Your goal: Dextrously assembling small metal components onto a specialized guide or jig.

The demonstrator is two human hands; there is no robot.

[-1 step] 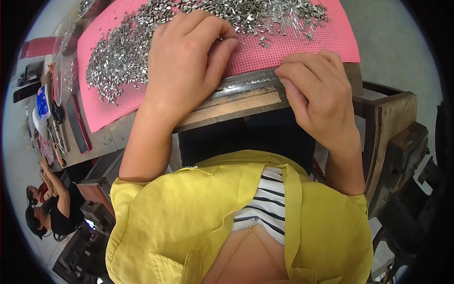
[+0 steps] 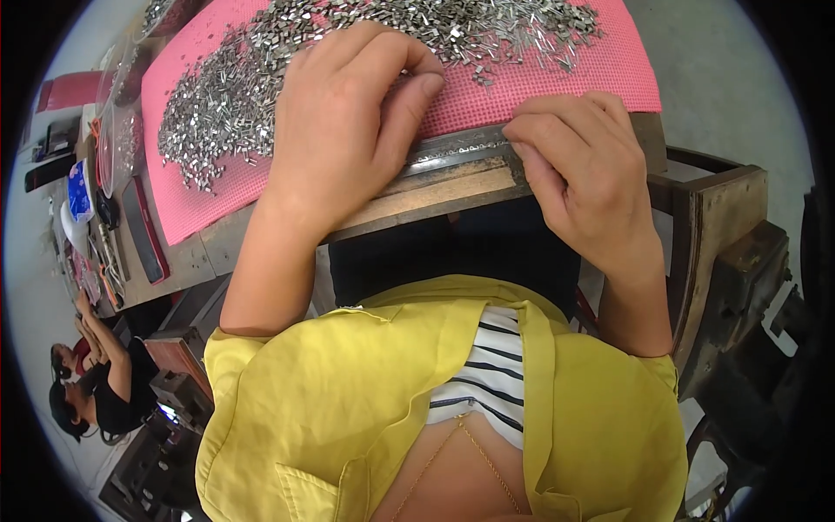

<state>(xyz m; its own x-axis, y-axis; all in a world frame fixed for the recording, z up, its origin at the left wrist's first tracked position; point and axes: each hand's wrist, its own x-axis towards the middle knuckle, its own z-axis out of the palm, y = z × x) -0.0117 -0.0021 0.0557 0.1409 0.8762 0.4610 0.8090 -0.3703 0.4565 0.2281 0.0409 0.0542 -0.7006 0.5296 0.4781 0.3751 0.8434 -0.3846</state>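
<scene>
A dense pile of small silver metal pieces [image 2: 235, 113], some square and some pin-like, is spread over a pink textured mat [image 2: 600, 78]. At the pile's near edge, my left hand [image 2: 344, 122] is closed, thumb and index tips pinched together; whatever lies between them is too small to make out. Below it, a narrow metal bar [image 2: 457, 158] runs along the table's near edge, with a row of tiny silver links along it. My right hand [image 2: 587, 165] pinches at the bar's right end. Its fingertips hide what they hold.
A wooden strip [image 2: 444, 193] edges the table. To the left stand clear plastic containers [image 2: 119, 143], a dark red-edged phone-like object [image 2: 145, 230] and hand tools. Dark machinery [image 2: 739, 304] stands at the right. Other people [image 2: 113, 383] sit at the far left.
My left hand has shifted very slightly to the right over the mat's near part. My right hand stays almost still at the bar's end.
</scene>
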